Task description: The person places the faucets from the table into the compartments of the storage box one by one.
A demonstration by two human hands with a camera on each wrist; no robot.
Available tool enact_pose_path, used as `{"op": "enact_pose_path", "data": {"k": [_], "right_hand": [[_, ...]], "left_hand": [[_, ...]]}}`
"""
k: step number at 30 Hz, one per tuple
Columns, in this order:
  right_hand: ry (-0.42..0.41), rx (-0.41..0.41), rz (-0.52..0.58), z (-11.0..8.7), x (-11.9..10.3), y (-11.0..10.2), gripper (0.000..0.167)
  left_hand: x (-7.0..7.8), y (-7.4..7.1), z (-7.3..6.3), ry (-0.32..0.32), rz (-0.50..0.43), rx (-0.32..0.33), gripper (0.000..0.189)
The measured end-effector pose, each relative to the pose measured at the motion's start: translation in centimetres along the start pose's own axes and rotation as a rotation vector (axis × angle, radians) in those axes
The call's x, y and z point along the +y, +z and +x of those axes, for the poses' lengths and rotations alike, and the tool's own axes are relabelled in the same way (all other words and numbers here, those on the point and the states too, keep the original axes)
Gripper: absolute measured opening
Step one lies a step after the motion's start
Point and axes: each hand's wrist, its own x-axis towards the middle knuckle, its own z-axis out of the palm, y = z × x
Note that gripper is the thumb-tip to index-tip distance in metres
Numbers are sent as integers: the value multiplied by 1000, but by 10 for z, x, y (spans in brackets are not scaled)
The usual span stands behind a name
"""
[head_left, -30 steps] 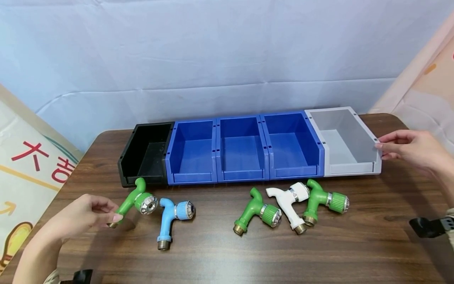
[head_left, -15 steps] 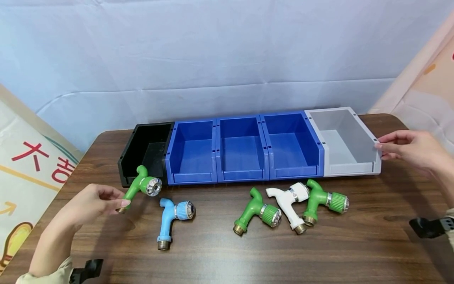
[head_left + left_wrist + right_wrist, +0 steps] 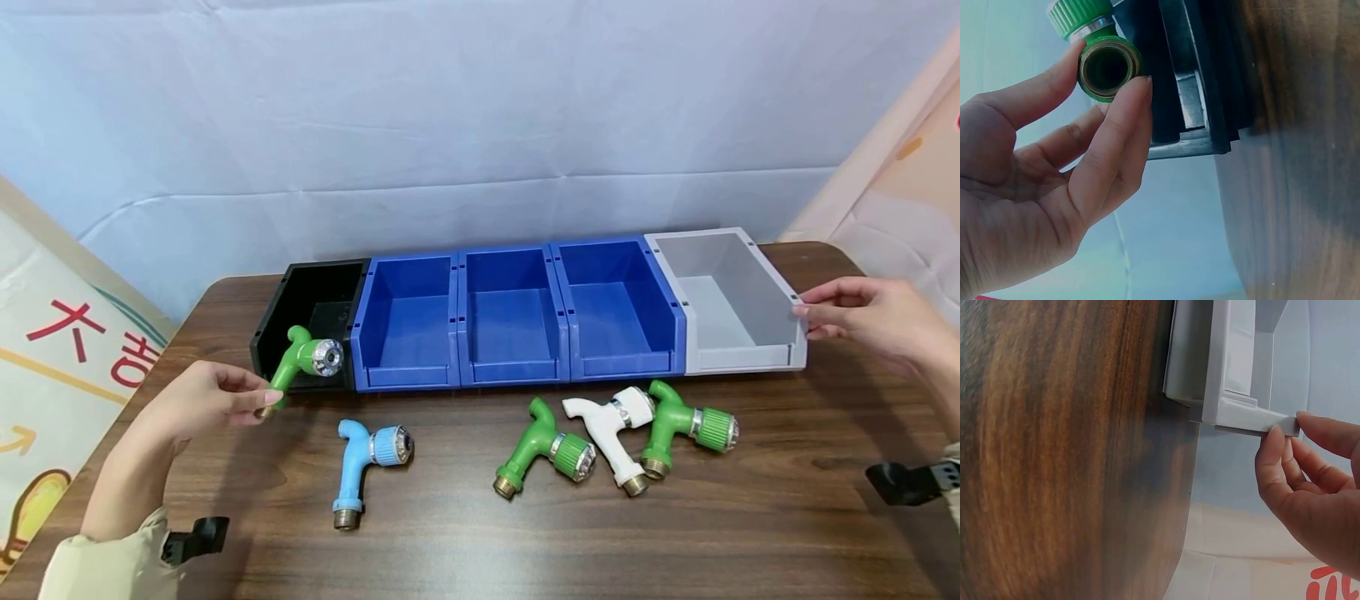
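Observation:
Between thumb and fingers my left hand [image 3: 206,402] pinches a green faucet [image 3: 295,360] by its brass threaded end. The faucet is raised at the front of the black bin [image 3: 264,340], its silver-capped knob turned to the right. In the left wrist view the round opening of the faucet [image 3: 1109,67] faces the camera, with the black bin [image 3: 1191,147] behind it. My right hand [image 3: 873,317] pinches the right side edge of the grey bin [image 3: 750,358]; the right wrist view shows thumb and fingers on the corner of that grey bin [image 3: 1241,415].
Three blue bins [image 3: 513,372] stand in a row between the black and grey ones. On the wooden table [image 3: 450,550] lie a blue faucet [image 3: 352,475], a green faucet [image 3: 528,450], a white faucet [image 3: 606,425] and another green faucet [image 3: 671,421]. A pale cloth [image 3: 480,117] hangs behind.
My left hand has lifted the green faucet up and away from me, from beside the blue faucet to the front of the black bin. The right hand stays on the grey bin.

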Motion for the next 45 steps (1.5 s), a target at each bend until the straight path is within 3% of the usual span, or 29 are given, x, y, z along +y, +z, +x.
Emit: {"op": "enact_pose_path", "data": {"k": [1, 5, 7, 8, 16, 18, 20, 29, 33, 37, 45], "right_hand": [[9, 1, -15, 5, 12, -2, 35], [11, -5, -7, 6, 14, -3, 26], [17, -30, 6, -2, -6, -1, 27], [15, -34, 13, -7, -16, 0, 19], [-13, -61, 111, -1, -3, -4, 18], [-9, -65, 111, -1, -4, -4, 21], [-3, -42, 111, 1, 2, -3, 11], [-15, -3, 80, 12, 29, -3, 23], [11, 12, 54, 6, 16, -1, 17], [21, 9, 28, 1, 4, 1, 24], [5, 17, 84, 12, 30, -4, 24]], "left_hand": [[1, -1, 1, -1, -4, 1, 36], [5, -3, 6, -16, -31, 3, 39], [7, -4, 9, -25, -31, 7, 41], [8, -4, 10, -30, -25, 10, 41], [15, -7, 21, -27, -51, 6, 42], [16, -7, 23, -24, -45, 14, 44], [18, -8, 26, -17, -45, 25, 46], [26, -8, 36, -69, -112, 49, 45], [29, -7, 40, -102, -97, 60, 42], [32, -7, 43, -108, -34, 83, 41], [35, -4, 47, -107, 17, 150, 39]]}}
